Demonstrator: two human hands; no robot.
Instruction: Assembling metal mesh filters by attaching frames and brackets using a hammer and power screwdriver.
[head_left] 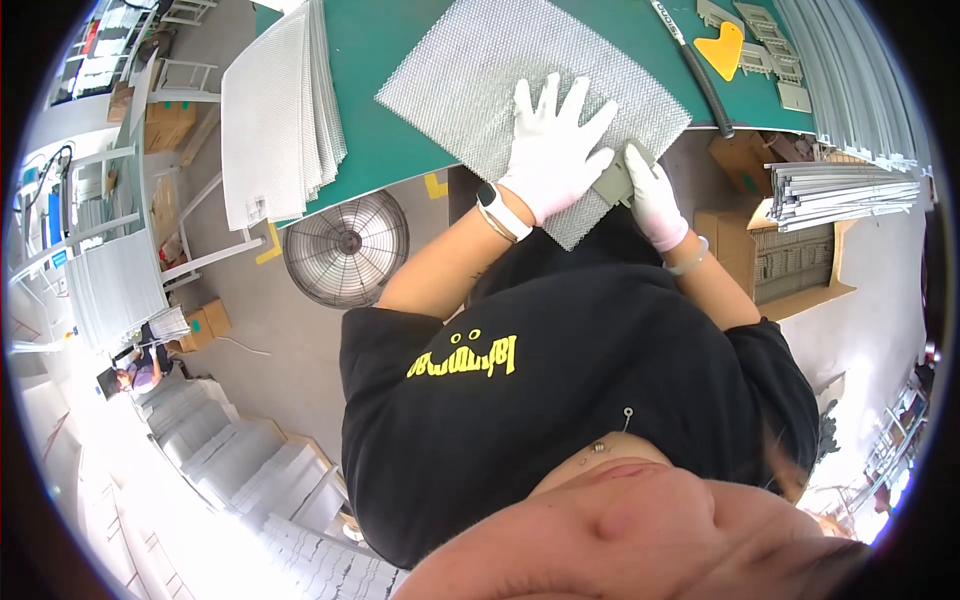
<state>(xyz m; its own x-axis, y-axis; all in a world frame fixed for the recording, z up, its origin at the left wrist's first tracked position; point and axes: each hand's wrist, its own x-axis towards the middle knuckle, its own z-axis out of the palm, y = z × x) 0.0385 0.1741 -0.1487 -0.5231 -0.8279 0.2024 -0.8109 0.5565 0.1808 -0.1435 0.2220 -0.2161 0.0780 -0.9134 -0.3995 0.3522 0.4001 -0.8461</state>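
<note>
My left hand [558, 150], in a white glove, lies flat with fingers spread on a silver expanded-metal mesh sheet [455, 75]. The sheet rests askew on the green tabletop [385, 130], and its near corner juts past the edge toward me. At the sheet's right-hand near edge, my gloved right hand [655, 200] is closed on a grey-green plastic piece [612, 183]. That piece sits against the mesh, partly covered by my fingers. My left thumb comes close to it.
A stack of mesh sheets [275, 130] lies on the table's left. Toward the right are a black-handled tool [700, 80], a yellow scraper [720, 50], several grey-green plastic parts [770, 45] and long metal strips [850, 80]. A floor fan [347, 245] and an open cardboard box [727, 245] stand below.
</note>
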